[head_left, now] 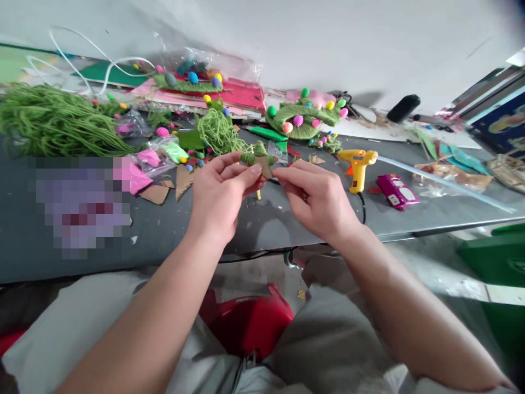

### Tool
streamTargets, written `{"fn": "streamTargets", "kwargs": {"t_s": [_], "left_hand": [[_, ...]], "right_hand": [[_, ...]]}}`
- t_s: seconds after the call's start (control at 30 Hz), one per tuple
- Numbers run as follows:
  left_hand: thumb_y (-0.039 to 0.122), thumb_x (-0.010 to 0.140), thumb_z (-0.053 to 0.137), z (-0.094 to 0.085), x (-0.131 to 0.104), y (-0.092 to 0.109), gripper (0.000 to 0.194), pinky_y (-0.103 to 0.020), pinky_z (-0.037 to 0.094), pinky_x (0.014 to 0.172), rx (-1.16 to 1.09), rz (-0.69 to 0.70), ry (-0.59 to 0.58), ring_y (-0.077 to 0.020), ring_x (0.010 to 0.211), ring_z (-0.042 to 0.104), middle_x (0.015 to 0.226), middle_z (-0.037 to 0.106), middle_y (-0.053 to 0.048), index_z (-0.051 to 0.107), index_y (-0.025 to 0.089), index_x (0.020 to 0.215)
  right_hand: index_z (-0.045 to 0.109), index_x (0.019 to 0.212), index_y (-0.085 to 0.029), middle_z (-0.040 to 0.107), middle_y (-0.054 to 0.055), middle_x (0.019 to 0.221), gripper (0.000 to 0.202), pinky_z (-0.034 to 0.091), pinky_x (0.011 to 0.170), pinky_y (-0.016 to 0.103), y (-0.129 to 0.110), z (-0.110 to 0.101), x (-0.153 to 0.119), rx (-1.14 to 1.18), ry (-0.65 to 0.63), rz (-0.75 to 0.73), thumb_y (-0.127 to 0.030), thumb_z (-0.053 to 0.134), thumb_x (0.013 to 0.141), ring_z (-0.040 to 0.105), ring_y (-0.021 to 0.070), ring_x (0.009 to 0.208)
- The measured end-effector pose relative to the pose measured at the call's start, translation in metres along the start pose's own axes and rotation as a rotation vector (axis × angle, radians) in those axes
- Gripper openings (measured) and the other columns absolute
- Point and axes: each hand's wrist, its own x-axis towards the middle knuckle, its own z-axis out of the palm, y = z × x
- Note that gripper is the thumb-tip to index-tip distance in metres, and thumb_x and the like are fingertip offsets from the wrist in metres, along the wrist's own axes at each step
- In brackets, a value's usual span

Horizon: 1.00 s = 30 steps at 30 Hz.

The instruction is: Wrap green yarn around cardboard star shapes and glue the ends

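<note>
Above the near part of the table, my left hand (221, 189) pinches a small cardboard star (264, 162) between thumb and fingers. Green yarn is wound round its top and left points, while brown cardboard shows bare on the rest. My right hand (318, 194) is closed, with thumb and forefinger pressed together at the star's right side. What lies between those fingertips is too small to make out. Behind the star sits a loose tangle of green yarn (219, 131). A yellow glue gun (357, 168) stands to the right of my right hand.
A big heap of green yarn (61, 120) covers the table's left end. Green wrapped wreaths with coloured balls (305, 117) lie at the back. Cardboard scraps (155, 193), a purple packet (397, 191) and a clear plastic strip (447, 183) are around. Below is a red stool (250, 323).
</note>
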Motion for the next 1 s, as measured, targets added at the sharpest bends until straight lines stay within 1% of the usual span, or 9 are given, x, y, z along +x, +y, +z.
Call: {"fn": "streamTargets", "kwargs": {"t_s": [0.1,0.17,0.23,0.3,0.4,0.53,0.63,0.8,1.0], "left_hand": [[0.007,0.067,0.083,0.001,-0.002,0.001,0.035,-0.028,0.060,0.072,-0.015,-0.039,-0.026,-0.0137,0.069,0.070,0.075,0.070,0.001,0.064,0.014,0.095],[0.007,0.068,0.082,0.002,-0.004,0.003,0.034,-0.028,0.059,0.069,0.013,-0.082,-0.062,-0.0139,0.068,0.070,0.076,0.072,-0.001,0.065,0.013,0.096],[0.007,0.067,0.082,0.002,-0.006,0.004,0.033,-0.028,0.059,0.069,0.053,-0.128,-0.097,-0.0146,0.068,0.070,0.074,0.072,-0.001,0.066,0.013,0.096],[0.007,0.067,0.082,0.001,-0.007,0.004,0.033,-0.029,0.059,0.070,0.096,-0.143,-0.119,-0.0149,0.068,0.071,0.070,0.070,0.001,0.066,0.013,0.095],[0.010,0.068,0.083,-0.001,-0.007,0.003,0.035,-0.031,0.060,0.070,0.211,-0.119,-0.169,-0.0160,0.065,0.071,0.067,0.068,0.003,0.065,0.015,0.098],[0.018,0.070,0.084,-0.002,-0.007,-0.002,0.037,-0.030,0.055,0.064,0.491,-0.028,-0.203,-0.0178,0.063,0.070,0.066,0.069,0.001,0.063,0.017,0.101],[0.020,0.070,0.084,-0.001,-0.007,-0.005,0.036,-0.029,0.051,0.060,0.587,0.007,-0.182,-0.0185,0.062,0.069,0.064,0.069,0.000,0.062,0.018,0.099],[0.022,0.069,0.085,0.001,-0.005,-0.007,0.036,-0.030,0.053,0.059,0.552,0.037,-0.128,-0.0174,0.060,0.066,0.064,0.067,0.001,0.062,0.018,0.096],[0.014,0.068,0.085,-0.003,0.001,-0.009,0.035,-0.031,0.059,0.067,0.255,0.047,-0.048,-0.0150,0.062,0.068,0.065,0.067,0.004,0.062,0.017,0.095]], "right_hand": [[0.076,0.097,-0.017,0.060,0.004,0.080,0.029,0.040,0.067,0.028,0.003,0.001,0.002,0.009,0.003,-0.007,-0.006,0.049,0.090,0.052,0.0159,0.072],[0.075,0.087,-0.017,0.061,0.004,0.078,0.028,0.041,0.067,0.028,0.007,0.000,0.004,0.052,-0.008,0.005,-0.006,0.050,0.090,0.053,0.0156,0.072],[0.075,0.087,-0.018,0.065,0.004,0.080,0.027,0.043,0.070,0.029,0.013,-0.001,0.006,0.127,-0.017,0.017,-0.007,0.051,0.090,0.057,0.0163,0.075],[0.077,0.095,-0.019,0.072,0.004,0.087,0.026,0.046,0.075,0.029,0.020,-0.002,0.008,0.201,-0.022,0.034,-0.008,0.053,0.089,0.063,0.0176,0.081],[0.078,0.098,-0.018,0.077,0.004,0.093,0.021,0.047,0.073,0.029,0.029,-0.006,0.010,0.193,-0.008,0.078,-0.015,0.059,0.091,0.065,0.0175,0.079],[0.076,0.089,-0.016,0.073,0.002,0.080,0.015,0.040,0.064,0.028,0.030,-0.012,0.011,0.071,-0.012,0.112,-0.020,0.062,0.093,0.055,0.0130,0.064],[0.072,0.087,-0.015,0.069,0.001,0.075,0.013,0.037,0.061,0.028,0.022,-0.013,0.010,0.065,-0.026,0.124,-0.020,0.062,0.092,0.051,0.0113,0.061],[0.070,0.087,-0.015,0.068,0.001,0.076,0.010,0.037,0.061,0.026,0.007,-0.005,0.005,0.094,-0.056,0.106,-0.018,0.061,0.092,0.052,0.0117,0.064],[0.072,0.101,-0.015,0.069,0.005,0.090,0.018,0.041,0.069,0.028,0.000,-0.002,-0.002,0.003,-0.028,0.015,-0.015,0.055,0.096,0.058,0.0153,0.076]]}}
